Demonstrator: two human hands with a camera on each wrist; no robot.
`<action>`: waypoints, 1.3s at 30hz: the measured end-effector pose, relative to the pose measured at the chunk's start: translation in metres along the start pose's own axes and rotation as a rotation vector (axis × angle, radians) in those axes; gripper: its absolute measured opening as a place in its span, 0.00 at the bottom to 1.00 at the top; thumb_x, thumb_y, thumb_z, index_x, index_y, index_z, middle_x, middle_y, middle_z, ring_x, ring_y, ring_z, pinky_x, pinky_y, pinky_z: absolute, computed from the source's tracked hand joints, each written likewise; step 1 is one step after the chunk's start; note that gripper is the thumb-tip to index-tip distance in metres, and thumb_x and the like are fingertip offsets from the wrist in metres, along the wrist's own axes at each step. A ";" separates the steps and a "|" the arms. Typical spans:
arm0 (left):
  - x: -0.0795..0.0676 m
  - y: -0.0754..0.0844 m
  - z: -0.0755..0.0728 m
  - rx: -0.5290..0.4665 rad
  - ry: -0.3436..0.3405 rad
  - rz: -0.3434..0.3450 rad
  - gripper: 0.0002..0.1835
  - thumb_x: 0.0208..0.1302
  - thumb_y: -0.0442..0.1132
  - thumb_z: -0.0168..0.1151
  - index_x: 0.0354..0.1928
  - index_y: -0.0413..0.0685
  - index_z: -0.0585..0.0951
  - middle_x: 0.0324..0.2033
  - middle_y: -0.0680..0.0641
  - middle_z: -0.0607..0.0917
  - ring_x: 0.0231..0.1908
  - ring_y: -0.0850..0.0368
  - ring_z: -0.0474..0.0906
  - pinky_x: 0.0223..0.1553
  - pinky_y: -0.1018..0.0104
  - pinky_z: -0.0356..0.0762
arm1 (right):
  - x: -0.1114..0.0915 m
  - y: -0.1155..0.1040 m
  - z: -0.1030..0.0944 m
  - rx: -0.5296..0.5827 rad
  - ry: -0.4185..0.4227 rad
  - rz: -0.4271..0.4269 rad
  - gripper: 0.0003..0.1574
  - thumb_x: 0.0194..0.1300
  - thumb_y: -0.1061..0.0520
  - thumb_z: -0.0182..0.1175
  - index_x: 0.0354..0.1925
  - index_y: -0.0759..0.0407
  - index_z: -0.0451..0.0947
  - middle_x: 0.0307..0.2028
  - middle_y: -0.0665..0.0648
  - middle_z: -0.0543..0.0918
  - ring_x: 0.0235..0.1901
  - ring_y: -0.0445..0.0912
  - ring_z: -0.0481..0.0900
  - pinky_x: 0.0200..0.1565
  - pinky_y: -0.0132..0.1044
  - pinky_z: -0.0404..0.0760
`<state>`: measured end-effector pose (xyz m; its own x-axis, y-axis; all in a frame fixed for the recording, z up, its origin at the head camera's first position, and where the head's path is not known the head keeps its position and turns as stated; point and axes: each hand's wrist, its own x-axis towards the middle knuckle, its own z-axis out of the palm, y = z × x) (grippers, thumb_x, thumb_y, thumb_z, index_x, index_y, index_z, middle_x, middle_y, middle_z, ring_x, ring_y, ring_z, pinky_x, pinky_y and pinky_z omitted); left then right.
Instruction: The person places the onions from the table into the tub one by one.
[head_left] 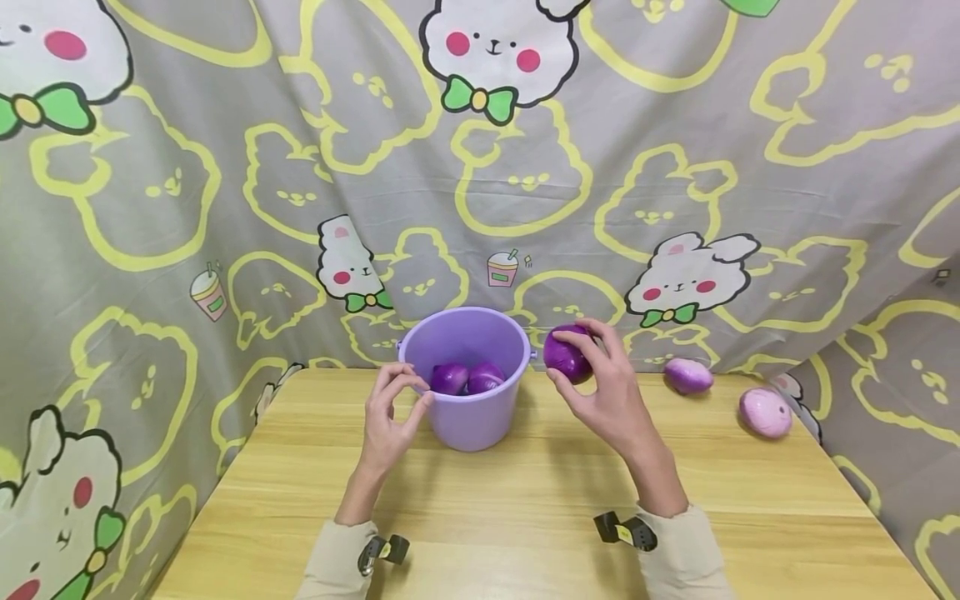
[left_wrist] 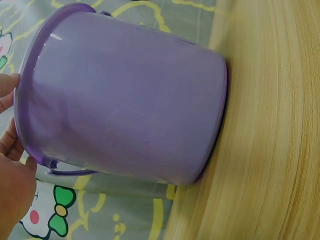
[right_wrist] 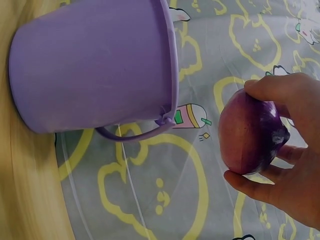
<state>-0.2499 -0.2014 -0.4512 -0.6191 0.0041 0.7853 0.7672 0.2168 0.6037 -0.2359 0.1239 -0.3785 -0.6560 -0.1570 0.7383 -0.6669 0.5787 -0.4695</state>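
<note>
A purple bucket (head_left: 474, 421) stands upright on the wooden table, with two purple onions (head_left: 448, 379) inside. At the bucket's left rim, my left hand (head_left: 387, 417) pinches the edge between thumb and fingers; the left wrist view shows those fingertips (left_wrist: 10, 137) at the rim. To the right of the bucket my right hand (head_left: 611, 392) grips a dark purple onion (head_left: 564, 357), raised to about rim height. In the right wrist view the thumb and fingers hold this onion (right_wrist: 245, 132) from opposite sides, its pointed end toward the palm.
Farther right on the table (head_left: 480, 508) lie a light purple onion (head_left: 688, 376) and a pinkish onion (head_left: 765, 412). A grey patterned curtain (head_left: 420, 183) hangs behind and at both sides. The bucket's handle (right_wrist: 132, 136) hangs down at the back.
</note>
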 end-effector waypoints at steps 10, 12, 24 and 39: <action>0.000 -0.001 0.000 -0.006 0.001 -0.004 0.10 0.57 0.20 0.69 0.38 0.37 0.84 0.45 0.34 0.77 0.55 0.44 0.71 0.69 0.60 0.67 | 0.002 -0.003 0.008 0.006 -0.018 -0.022 0.31 0.59 0.57 0.76 0.61 0.51 0.80 0.67 0.64 0.70 0.66 0.60 0.69 0.55 0.59 0.82; 0.000 -0.002 0.000 -0.005 0.003 -0.004 0.10 0.57 0.20 0.69 0.38 0.37 0.84 0.45 0.34 0.77 0.55 0.43 0.71 0.68 0.60 0.67 | 0.002 -0.004 0.009 0.007 -0.022 -0.025 0.31 0.59 0.57 0.76 0.61 0.51 0.80 0.67 0.64 0.70 0.66 0.59 0.69 0.56 0.59 0.82; 0.001 0.001 0.001 -0.012 0.004 0.009 0.11 0.55 0.19 0.70 0.39 0.36 0.84 0.45 0.33 0.77 0.55 0.42 0.71 0.68 0.61 0.67 | 0.008 -0.008 0.018 0.024 -0.039 -0.056 0.30 0.60 0.56 0.76 0.60 0.52 0.81 0.66 0.61 0.71 0.65 0.57 0.70 0.59 0.55 0.80; 0.000 -0.002 -0.001 0.002 0.002 -0.012 0.10 0.57 0.20 0.70 0.38 0.38 0.85 0.45 0.38 0.77 0.55 0.45 0.71 0.68 0.60 0.67 | 0.012 -0.011 0.033 0.064 -0.057 -0.088 0.28 0.60 0.56 0.75 0.59 0.53 0.81 0.64 0.63 0.72 0.64 0.56 0.71 0.58 0.52 0.81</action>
<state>-0.2510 -0.2024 -0.4526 -0.6276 -0.0002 0.7786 0.7596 0.2192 0.6123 -0.2478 0.0896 -0.3807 -0.6115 -0.2513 0.7503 -0.7429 0.5085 -0.4352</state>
